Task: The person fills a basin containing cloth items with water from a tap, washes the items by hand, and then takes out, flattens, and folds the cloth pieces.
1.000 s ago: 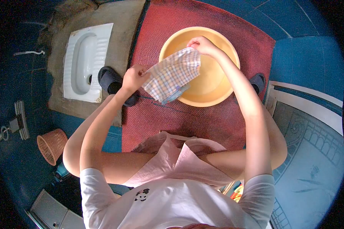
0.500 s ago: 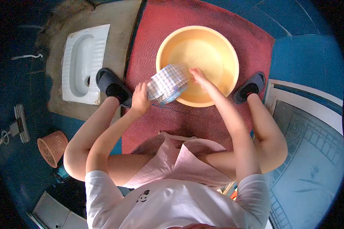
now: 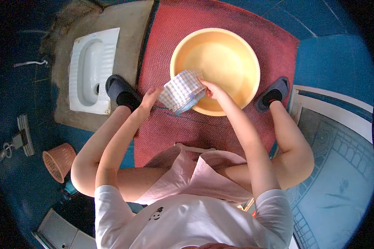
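Note:
Between my hands, over the near-left rim of a yellow basin (image 3: 232, 54), hangs a checked cloth (image 3: 181, 89) in white, grey and tan, with a light blue part along its lower edge. Its exact kind I cannot make out. At the upper right corner, my right hand (image 3: 212, 89) pinches the cloth, thumb and fingers together over the basin. My left hand (image 3: 151, 97) is closed at the cloth's left edge, outside the basin; its fingertips are partly hidden. The basin rests on a red textured mat (image 3: 162, 50) and its bottom looks pale and smooth.
Slippered feet (image 3: 121, 92) stand on both sides of the basin. A white squat toilet (image 3: 92, 70) is set in the raised floor at left. A pink plastic basket (image 3: 59, 161) stands lower left, and a white-framed door (image 3: 336, 166) is at right.
My right hand has moved slightly left and taken hold of the cloth's right corner. My left hand has shifted a little left and turned. The cloth is nearly in the same place.

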A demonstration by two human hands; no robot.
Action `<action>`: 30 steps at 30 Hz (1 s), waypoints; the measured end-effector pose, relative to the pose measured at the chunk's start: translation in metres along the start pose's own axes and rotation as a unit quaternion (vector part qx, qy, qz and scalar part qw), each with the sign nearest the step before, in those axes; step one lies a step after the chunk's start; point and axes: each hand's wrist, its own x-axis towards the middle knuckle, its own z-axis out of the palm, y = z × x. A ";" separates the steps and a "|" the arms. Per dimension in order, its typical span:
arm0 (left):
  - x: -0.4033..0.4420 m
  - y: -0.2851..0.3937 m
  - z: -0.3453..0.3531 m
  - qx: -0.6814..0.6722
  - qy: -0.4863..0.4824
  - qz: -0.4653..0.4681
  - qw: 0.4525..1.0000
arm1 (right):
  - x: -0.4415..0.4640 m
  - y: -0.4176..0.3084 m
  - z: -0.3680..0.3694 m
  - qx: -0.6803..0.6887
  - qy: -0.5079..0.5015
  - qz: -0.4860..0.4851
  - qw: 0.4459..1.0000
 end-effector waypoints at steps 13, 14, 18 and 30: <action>-0.030 0.049 -0.039 0.009 -0.210 0.015 0.977 | -0.012 -0.006 0.008 0.157 0.070 -0.291 0.941; -0.034 0.053 -0.043 0.015 -0.230 0.006 0.973 | -0.024 -0.007 0.009 0.156 0.070 -0.291 0.941; -0.025 0.033 -0.057 0.057 -0.284 -0.042 0.956 | -0.037 0.008 0.009 0.149 0.072 -0.268 0.949; 0.048 0.010 0.016 0.160 -0.152 0.125 0.967 | -0.042 0.044 0.023 -0.008 0.014 -0.247 0.969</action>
